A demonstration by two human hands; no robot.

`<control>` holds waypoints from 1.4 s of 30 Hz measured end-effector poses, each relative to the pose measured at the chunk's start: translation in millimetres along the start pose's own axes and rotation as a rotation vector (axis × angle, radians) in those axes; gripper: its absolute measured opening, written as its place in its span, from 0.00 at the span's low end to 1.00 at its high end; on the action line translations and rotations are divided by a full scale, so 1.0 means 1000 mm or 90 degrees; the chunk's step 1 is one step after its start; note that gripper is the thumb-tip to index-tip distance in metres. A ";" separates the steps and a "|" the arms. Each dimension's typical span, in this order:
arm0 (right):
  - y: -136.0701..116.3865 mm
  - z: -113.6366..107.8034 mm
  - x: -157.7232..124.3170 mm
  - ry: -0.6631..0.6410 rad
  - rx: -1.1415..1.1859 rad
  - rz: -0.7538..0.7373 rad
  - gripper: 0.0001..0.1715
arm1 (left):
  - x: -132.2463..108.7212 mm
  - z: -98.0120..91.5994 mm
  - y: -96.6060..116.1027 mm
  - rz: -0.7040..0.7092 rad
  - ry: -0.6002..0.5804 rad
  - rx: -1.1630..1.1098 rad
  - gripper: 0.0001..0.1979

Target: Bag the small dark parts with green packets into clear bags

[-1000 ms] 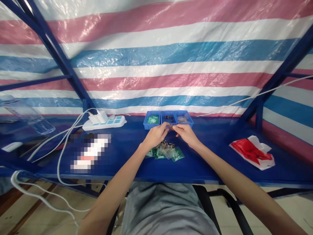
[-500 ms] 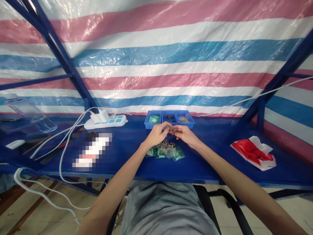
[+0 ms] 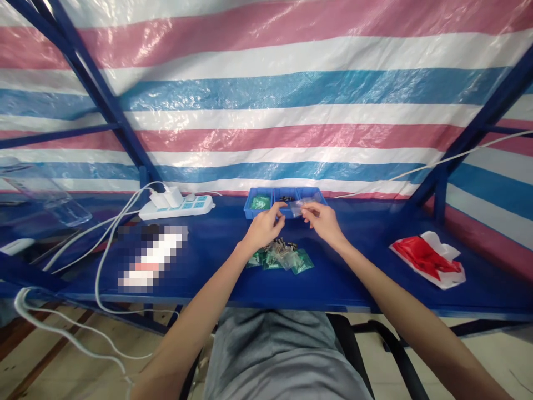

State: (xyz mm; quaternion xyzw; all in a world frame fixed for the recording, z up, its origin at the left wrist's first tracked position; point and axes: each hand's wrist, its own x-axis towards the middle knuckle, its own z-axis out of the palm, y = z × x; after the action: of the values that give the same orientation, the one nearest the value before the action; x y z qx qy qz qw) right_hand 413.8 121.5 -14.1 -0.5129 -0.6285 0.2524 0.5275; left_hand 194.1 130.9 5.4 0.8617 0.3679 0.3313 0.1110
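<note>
My right hand [image 3: 321,220] pinches a small clear plastic bag [image 3: 296,209] by its edge, in front of the blue three-part bin [image 3: 252,214]. Beside it, my left hand [image 3: 268,225] is open, thumb and index finger apart, with nothing visible between them. Green pieces [image 3: 260,202] fill the bin's left compartment. Small dark parts [image 3: 286,198] lie in the middle one, and clear bags [image 3: 313,198] show in the right one, partly behind my right hand. Just below my hands a pile of filled small bags [image 3: 281,254] rests on the blue table, with green and metallic contents.
A white power strip [image 3: 177,208] with plugged-in adapters and cables stands at the back left. Further left lies a clear bottle [image 3: 66,205]. A red and white plastic packet [image 3: 428,258] is on the right. Striped sheeting [image 3: 291,133] hangs behind the table.
My hands have drawn apart from each other. The clear bag now shows in my right hand, and my left fingers have opened. The view has shifted slightly.
</note>
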 end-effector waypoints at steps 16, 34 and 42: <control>-0.009 -0.023 0.010 0.010 0.166 0.156 0.21 | 0.000 -0.002 -0.003 0.030 -0.015 0.102 0.12; -0.030 0.005 -0.021 -0.438 -0.169 -0.028 0.07 | -0.001 -0.002 -0.005 0.021 -0.037 0.134 0.13; -0.025 0.010 -0.023 -0.404 -0.192 -0.072 0.08 | -0.001 -0.001 -0.007 0.024 -0.043 0.142 0.12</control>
State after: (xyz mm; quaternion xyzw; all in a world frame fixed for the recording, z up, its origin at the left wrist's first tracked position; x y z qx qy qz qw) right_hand 393.3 94.3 -4.8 -0.4457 -0.8185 0.2740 0.2374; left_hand 188.9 135.0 2.7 0.8861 0.3822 0.2613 0.0201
